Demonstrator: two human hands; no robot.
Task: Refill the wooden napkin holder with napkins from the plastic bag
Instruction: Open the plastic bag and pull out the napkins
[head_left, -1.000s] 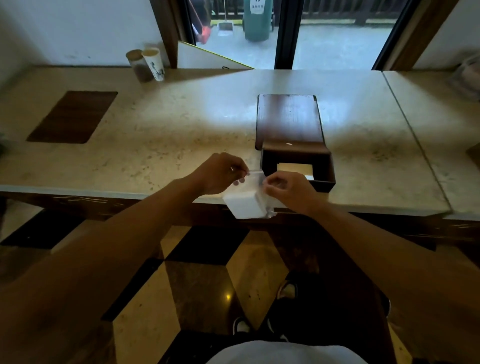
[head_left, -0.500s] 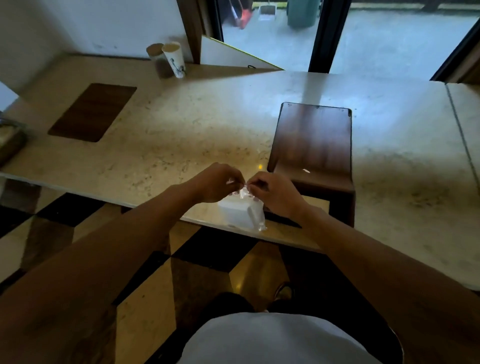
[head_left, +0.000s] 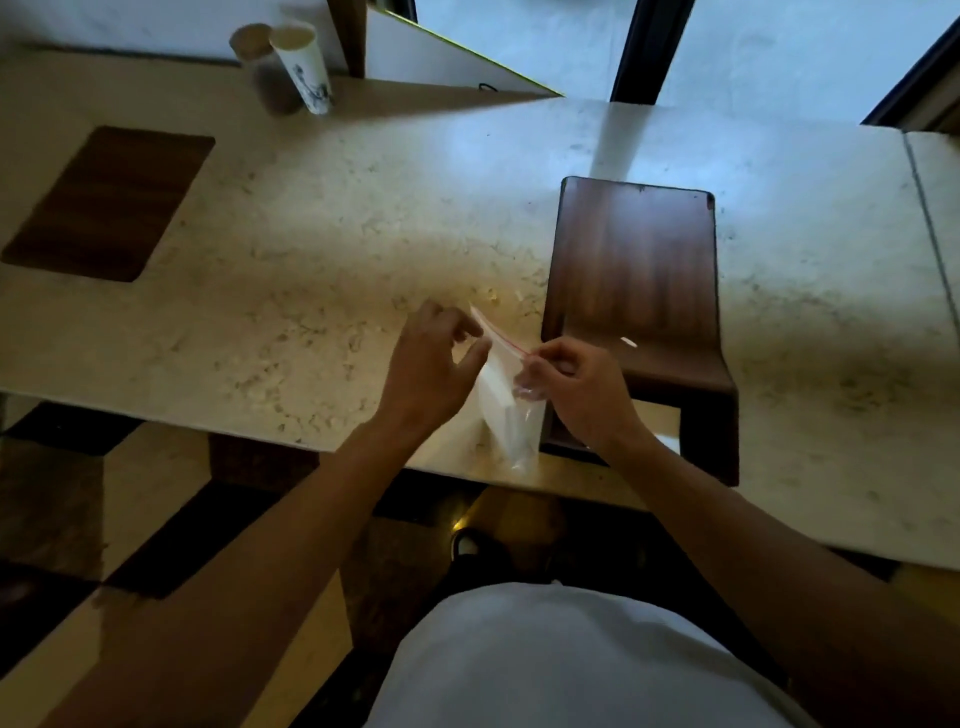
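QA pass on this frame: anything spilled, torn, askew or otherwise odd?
Nothing stands out. Both hands, left and right, hold the plastic bag of napkins at the counter edge, beside the wooden holder. No spill or tear visible; two cups stand upright at the back.

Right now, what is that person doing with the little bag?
A person is opening a clear plastic bag of white napkins at the edge of a stone counter. The right hand pinches the bag's red-striped top; the left hand is at the other side of that top. The wooden napkin holder sits just beside them, waiting. No napkins are out yet.
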